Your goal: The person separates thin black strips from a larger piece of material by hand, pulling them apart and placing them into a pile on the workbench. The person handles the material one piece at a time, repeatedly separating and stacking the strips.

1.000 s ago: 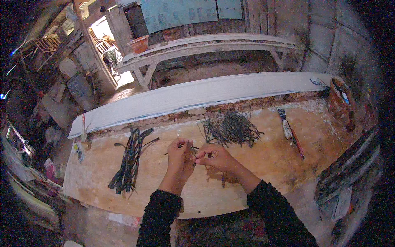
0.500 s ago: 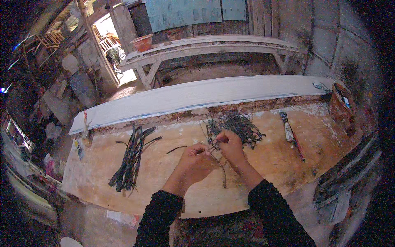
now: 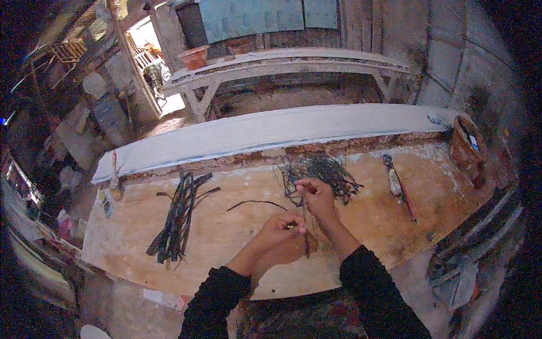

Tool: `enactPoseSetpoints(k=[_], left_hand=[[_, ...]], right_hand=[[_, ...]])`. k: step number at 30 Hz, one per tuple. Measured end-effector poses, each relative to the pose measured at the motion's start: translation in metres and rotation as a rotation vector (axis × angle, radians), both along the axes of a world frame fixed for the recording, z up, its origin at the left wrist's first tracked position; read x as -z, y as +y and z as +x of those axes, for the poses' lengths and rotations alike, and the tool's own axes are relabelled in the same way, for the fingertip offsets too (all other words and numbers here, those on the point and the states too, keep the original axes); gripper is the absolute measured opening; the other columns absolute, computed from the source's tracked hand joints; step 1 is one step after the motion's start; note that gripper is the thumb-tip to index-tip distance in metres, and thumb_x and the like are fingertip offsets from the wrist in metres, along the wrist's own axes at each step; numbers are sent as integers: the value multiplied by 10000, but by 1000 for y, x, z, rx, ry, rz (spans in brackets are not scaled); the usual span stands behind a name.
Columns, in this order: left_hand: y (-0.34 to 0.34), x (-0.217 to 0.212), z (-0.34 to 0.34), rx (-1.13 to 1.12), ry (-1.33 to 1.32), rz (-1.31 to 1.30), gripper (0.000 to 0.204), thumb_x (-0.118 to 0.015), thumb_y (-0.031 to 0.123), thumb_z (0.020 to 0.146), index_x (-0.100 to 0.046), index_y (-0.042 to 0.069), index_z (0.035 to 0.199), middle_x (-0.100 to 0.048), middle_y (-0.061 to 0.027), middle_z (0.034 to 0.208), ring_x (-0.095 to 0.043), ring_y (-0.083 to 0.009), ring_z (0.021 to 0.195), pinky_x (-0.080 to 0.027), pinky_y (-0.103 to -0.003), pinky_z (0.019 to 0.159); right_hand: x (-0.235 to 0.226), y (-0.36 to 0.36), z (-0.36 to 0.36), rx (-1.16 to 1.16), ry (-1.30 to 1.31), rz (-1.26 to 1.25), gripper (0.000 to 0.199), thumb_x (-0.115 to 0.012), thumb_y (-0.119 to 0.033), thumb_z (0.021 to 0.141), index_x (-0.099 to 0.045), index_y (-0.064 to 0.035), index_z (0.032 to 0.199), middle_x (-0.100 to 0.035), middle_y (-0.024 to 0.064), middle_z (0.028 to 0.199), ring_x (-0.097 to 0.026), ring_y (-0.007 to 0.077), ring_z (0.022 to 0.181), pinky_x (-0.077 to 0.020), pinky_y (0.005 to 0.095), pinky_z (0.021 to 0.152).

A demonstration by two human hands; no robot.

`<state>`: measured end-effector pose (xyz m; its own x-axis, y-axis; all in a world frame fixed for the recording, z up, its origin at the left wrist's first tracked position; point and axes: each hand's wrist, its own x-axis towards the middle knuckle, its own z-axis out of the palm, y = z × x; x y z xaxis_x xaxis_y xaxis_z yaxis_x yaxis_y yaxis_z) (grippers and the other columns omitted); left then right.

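Between my hands a thin dark strip runs roughly upright over the wooden tabletop. My right hand pinches its upper part, just in front of a tangled pile of thin black strips. Lower and to the left, my left hand has thumb and forefinger closed at the strip's middle. A single curved black strip lies on the board beyond my left hand. Farther left rests a bundle of flat black strips, lying lengthwise and loosely fanned at the ends.
A long pale board borders the worktable's far side. To the right lie a narrow wrapped tool and a red stick; a brown container stands at the far right corner. Behind is a bench with an orange pot.
My left hand has moved down and toward me, away from my right hand, which has stayed nearly in place. The strip between them now hangs straighter.
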<state>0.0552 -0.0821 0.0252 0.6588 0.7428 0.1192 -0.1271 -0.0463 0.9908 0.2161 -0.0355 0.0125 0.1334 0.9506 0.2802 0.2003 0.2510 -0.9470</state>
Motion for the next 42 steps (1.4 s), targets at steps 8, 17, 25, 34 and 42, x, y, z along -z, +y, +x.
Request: enactPoseSetpoints(k=[8, 17, 25, 34, 42], left_hand=[[6, 4, -3, -203, -277, -427, 114, -642, 120, 794, -548, 55, 796, -549, 13, 778, -499, -76, 657, -423, -221, 594], [57, 23, -31, -934, -151, -216, 130, -649, 63, 762, -526, 52, 722, -498, -8, 670, -471, -90, 533, -401, -249, 466], [37, -11, -21, -920, -245, -269, 103, -642, 36, 771, -547, 31, 732, -513, -34, 637, -490, -113, 487, -409, -253, 421], [44, 19, -23, -711, -153, -227, 68, -579, 74, 825, -517, 49, 813, -514, -57, 676, -502, -149, 521, -426, -260, 405], [36, 11, -11, -503, -217, -256, 94, -607, 108, 824, -540, 48, 851, -550, -51, 739, -532, -154, 619, -450, -263, 518]], right_hand=[[-7, 2, 1, 267, -190, 238, 120, -662, -145, 770, -650, -44, 834, -564, 53, 840, -528, 131, 813, -437, 274, 703], [-14, -25, -16, -178, -68, 39, 97, -699, -84, 709, -622, -57, 760, -511, 51, 932, -499, 139, 864, -418, 267, 729], [-45, -58, -38, -691, 325, -510, 180, -616, -183, 829, -651, -47, 941, -494, 33, 1077, -508, 132, 925, -425, 278, 846], [-42, -44, -28, -590, -66, -230, 149, -689, -123, 751, -667, -70, 889, -581, -14, 758, -514, 95, 750, -403, 244, 674], [-9, -15, -9, -24, -17, -34, 115, -687, -75, 729, -576, -49, 750, -545, -9, 698, -487, 76, 655, -393, 230, 578]])
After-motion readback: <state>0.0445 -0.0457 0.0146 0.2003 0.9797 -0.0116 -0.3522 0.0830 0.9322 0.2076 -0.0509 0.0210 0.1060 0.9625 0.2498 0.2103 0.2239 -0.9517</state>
